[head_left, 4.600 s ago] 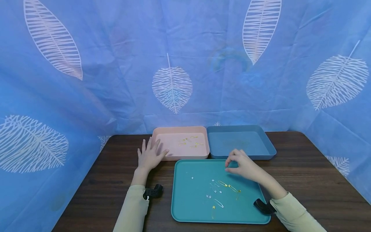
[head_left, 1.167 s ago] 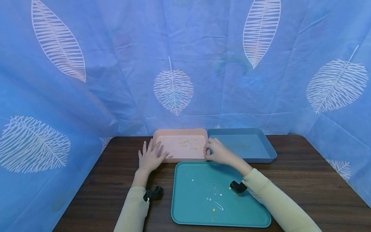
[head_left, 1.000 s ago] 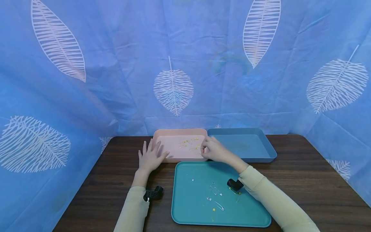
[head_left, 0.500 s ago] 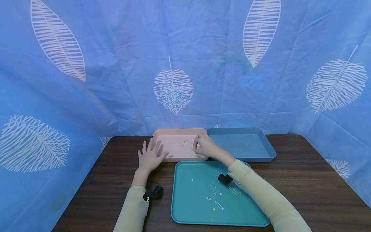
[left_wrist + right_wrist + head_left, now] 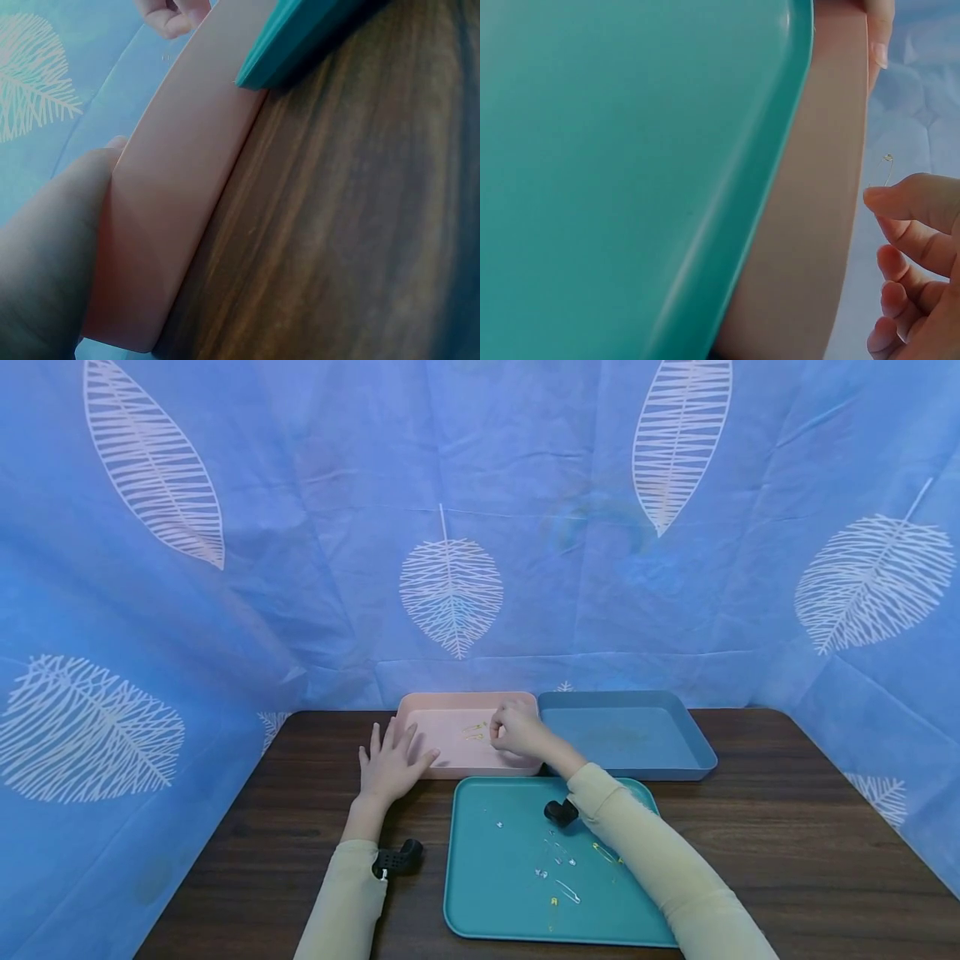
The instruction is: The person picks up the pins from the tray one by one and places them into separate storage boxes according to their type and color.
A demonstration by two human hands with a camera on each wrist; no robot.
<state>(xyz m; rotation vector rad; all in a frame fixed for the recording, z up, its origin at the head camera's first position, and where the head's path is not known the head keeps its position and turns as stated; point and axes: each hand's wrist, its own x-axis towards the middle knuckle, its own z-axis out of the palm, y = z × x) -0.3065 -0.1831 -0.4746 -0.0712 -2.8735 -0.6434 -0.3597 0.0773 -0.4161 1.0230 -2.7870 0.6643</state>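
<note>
My right hand (image 5: 517,728) is over the right half of the pink tray (image 5: 420,764). Its thumb and forefinger pinch a small gold safety pin (image 5: 888,159), whose head sticks up past the fingertips in the right wrist view. With spread fingers, my left hand (image 5: 388,768) lies over the left edge of the pink tray, the thumb at the front rim. A few gold safety pins (image 5: 474,732) lie inside that tray; others are hidden behind the right hand. On the green tray (image 5: 480,918) are scattered silver safety pins (image 5: 567,892) and several gold ones (image 5: 602,852).
An empty blue tray (image 5: 622,735) stands right of the pink one, side by side. The green tray lies in front of both on the dark wooden table (image 5: 765,810). Behind hangs a blue cloth (image 5: 540,610) with white leaf prints.
From over the green tray's upper right, my right hand has moved left across to the pink tray, and over the last second further left inside it. The left hand stays put.
</note>
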